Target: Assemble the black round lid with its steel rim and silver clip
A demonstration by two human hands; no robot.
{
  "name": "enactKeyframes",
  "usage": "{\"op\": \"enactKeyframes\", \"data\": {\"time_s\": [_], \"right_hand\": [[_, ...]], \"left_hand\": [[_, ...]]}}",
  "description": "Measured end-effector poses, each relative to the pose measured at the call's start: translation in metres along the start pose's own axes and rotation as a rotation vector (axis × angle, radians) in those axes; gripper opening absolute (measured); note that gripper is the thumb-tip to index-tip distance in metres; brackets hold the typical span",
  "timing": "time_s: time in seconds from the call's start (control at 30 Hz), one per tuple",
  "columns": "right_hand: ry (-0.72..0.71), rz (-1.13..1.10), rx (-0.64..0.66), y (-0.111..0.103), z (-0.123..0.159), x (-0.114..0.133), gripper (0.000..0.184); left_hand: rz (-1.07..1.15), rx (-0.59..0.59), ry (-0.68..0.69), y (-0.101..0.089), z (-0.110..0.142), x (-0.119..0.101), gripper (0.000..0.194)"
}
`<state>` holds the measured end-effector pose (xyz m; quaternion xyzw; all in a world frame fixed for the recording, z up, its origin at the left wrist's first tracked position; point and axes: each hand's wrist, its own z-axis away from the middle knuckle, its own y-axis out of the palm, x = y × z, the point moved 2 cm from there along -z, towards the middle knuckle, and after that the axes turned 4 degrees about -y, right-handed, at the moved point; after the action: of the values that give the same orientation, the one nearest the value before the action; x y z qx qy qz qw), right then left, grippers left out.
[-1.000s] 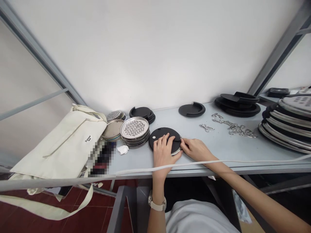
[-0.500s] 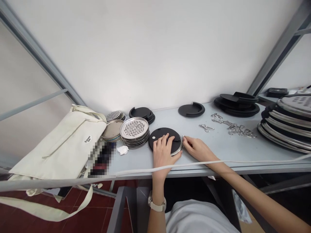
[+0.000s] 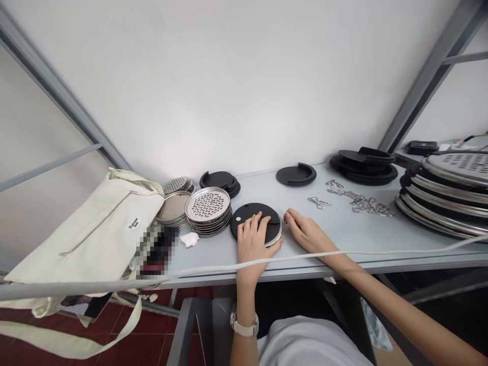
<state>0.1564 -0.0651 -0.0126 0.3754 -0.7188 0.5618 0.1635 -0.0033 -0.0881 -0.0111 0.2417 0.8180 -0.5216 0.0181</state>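
My left hand (image 3: 252, 240) lies flat, fingers spread, on a black round disc with a metal rim (image 3: 248, 213) on the grey table (image 3: 343, 239). A wristwatch sits on that wrist. My right hand (image 3: 305, 231) rests on the table just right of the disc, fingertips pinched at the disc's right edge around a small metal piece that I cannot make out clearly.
Left of the disc stands a stack of perforated metal discs (image 3: 208, 208), with more discs (image 3: 173, 208) and a cream bag (image 3: 91, 229) beyond. Black lids (image 3: 296, 174) (image 3: 220, 180) (image 3: 364, 165), loose metal clips (image 3: 358, 202) and large stacked trays (image 3: 446, 195) lie behind and right. A white cable (image 3: 381, 252) crosses the front edge.
My right hand has drawn slightly away from the disc's rim and now pinches beside it. The left hand stays on the disc. The view has shifted a little.
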Motion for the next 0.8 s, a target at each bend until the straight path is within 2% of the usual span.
{"op": "enactKeyframes", "data": {"time_s": [0.2,0.43,0.6,0.8], "right_hand": [[0.005,-0.056,0.041,-0.0016,-0.0006,0.0008,0.029],[0.016,-0.100,-0.041,-0.0021,-0.0018,-0.0051,0.028],[0.005,-0.083,0.023,-0.0010,-0.0020,-0.0056,0.028],[0.039,-0.108,0.016,0.0003,-0.0016,-0.0071,0.030]], "left_hand": [[0.000,0.008,-0.010,-0.0004,-0.0004,-0.0001,0.048],[-0.006,0.006,-0.004,-0.0008,-0.0003,0.0003,0.049],[-0.001,0.012,-0.010,-0.0013,-0.0010,0.0003,0.049],[0.003,0.035,-0.033,0.0023,-0.0048,-0.0016,0.048]]}}
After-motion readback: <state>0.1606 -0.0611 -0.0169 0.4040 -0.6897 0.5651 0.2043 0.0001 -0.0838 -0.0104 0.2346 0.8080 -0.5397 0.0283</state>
